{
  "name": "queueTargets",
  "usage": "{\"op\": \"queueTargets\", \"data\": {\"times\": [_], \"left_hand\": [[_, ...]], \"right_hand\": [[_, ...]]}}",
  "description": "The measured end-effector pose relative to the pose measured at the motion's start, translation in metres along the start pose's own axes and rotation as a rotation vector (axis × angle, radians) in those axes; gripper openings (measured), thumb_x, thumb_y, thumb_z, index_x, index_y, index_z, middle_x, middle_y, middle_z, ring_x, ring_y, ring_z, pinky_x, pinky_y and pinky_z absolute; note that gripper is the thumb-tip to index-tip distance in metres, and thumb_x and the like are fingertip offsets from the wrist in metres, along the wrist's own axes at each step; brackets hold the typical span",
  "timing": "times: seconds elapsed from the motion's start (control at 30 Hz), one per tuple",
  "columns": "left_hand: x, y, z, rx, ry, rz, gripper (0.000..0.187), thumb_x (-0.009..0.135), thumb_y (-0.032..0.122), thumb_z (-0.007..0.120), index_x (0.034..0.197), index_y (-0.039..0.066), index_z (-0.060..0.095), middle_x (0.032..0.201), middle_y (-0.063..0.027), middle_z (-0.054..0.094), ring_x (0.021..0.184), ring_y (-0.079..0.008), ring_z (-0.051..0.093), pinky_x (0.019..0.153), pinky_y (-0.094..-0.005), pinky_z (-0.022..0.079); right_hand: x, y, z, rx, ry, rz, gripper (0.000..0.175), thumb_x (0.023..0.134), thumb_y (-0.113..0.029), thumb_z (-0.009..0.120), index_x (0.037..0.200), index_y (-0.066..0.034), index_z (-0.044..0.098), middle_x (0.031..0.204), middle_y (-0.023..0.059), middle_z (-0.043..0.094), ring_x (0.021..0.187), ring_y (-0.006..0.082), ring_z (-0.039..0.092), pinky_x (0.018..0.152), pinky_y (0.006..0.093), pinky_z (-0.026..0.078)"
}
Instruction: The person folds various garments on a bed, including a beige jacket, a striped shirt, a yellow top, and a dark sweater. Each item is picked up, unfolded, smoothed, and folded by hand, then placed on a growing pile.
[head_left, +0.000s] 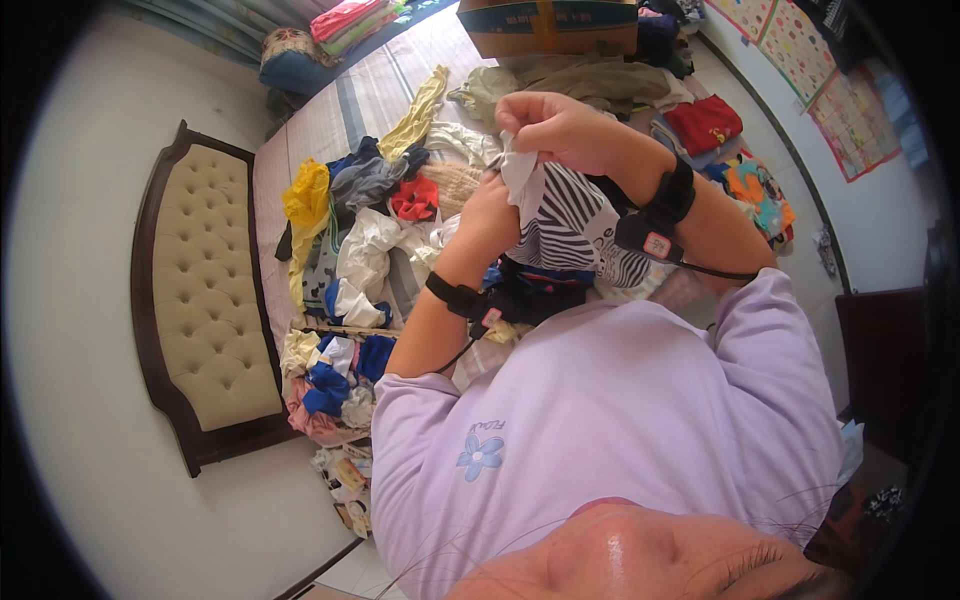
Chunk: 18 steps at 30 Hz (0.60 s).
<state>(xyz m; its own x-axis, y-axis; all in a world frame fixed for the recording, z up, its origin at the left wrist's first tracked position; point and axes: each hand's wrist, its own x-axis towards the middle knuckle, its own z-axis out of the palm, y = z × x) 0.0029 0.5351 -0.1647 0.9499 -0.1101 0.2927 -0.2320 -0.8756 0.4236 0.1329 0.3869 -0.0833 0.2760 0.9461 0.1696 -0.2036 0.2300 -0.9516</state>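
Note:
A garment with black-and-white zebra stripes and a white edge (559, 217) hangs in front of my chest, bearing some lettering. My left hand (491, 208) grips the white edge from the near left side. My right hand (551, 131) pinches the same white part a little higher, its fingers curled in. Between the two hands the white cloth is drawn up into a narrow strip. Below the garment lie dark and blue clothes (536, 292), partly hidden by it and by my left forearm.
Heaped clothes, including a yellow piece (306, 193) and a red one (415, 199), cover the bed (375, 82). A cardboard box (547, 30) stands at the far side. Folded clothes (703, 124) lie right. A tufted headboard (214, 285) is left; clothes fill a basket (330, 390) near me.

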Motion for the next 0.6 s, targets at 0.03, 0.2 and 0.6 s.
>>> {"op": "queueTargets", "data": {"times": [0.03, 0.2, 0.6], "left_hand": [[0.003, -0.001, -0.008, -0.051, 0.07, 0.056, 0.04, 0.072, 0.002, 0.072, 0.112, 0.001, 0.065, 0.113, -0.0183, 0.065, 0.113, -0.0344, 0.059, 0.094, -0.0391, 0.048], [0.015, -0.008, -0.069, -0.671, 0.386, 0.075, 0.01, 0.082, 0.003, 0.07, 0.073, 0.001, 0.065, 0.095, -0.011, 0.07, 0.1, -0.0252, 0.066, 0.089, -0.0354, 0.05], [0.037, 0.017, -0.145, -1.587, -0.277, -0.19, 0.038, 0.1, 0.029, 0.055, 0.121, -0.003, 0.059, 0.113, -0.0133, 0.066, 0.102, -0.0246, 0.065, 0.085, -0.0405, 0.052]], "right_hand": [[-0.005, 0.001, -0.009, -0.014, 0.019, -0.04, 0.008, 0.081, -0.004, 0.056, 0.086, -0.0089, 0.052, 0.075, -0.0059, 0.048, 0.07, 0.0031, 0.049, 0.06, 0.0222, 0.042], [-0.036, -0.007, -0.049, -1.122, 0.17, 0.233, 0.01, 0.081, -0.007, 0.058, 0.087, -0.0014, 0.064, 0.073, 0.0005, 0.057, 0.073, 0.0099, 0.058, 0.066, 0.0276, 0.049], [-0.045, 0.032, -0.056, -0.265, 0.434, -0.034, 0.023, 0.098, -0.019, 0.054, 0.116, -0.0052, 0.06, 0.089, -0.0006, 0.061, 0.079, 0.0068, 0.057, 0.073, 0.0231, 0.049]]}}
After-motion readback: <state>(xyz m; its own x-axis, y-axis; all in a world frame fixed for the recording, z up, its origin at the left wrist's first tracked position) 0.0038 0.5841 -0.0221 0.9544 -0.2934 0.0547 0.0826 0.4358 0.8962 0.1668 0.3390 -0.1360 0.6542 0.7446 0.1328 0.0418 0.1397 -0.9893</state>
